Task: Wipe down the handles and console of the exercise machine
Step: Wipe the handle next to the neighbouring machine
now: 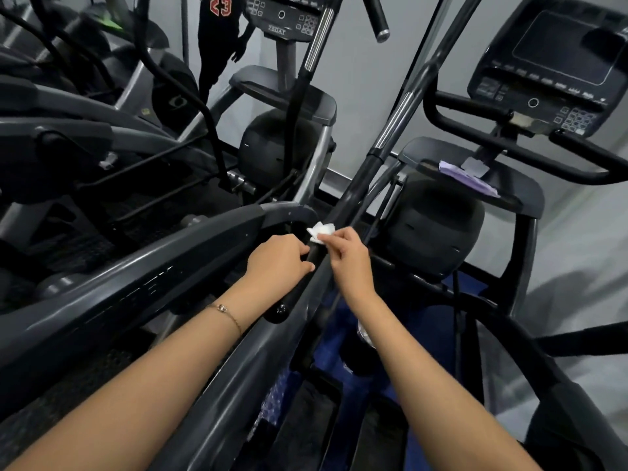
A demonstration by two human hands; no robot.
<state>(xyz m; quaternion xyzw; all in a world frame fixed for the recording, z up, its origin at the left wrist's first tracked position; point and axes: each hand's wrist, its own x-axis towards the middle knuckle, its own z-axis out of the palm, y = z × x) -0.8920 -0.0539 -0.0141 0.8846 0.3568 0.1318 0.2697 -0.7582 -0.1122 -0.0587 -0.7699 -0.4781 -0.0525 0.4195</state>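
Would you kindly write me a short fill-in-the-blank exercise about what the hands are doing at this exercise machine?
1. The right hand pinches a ____ wipe.
2. The left hand grips the handle, whose colour is ____.
3. The bracelet sits on the ____ wrist.
4. Under the console lies a ____ cloth.
Missing words: white; black; left; purple.
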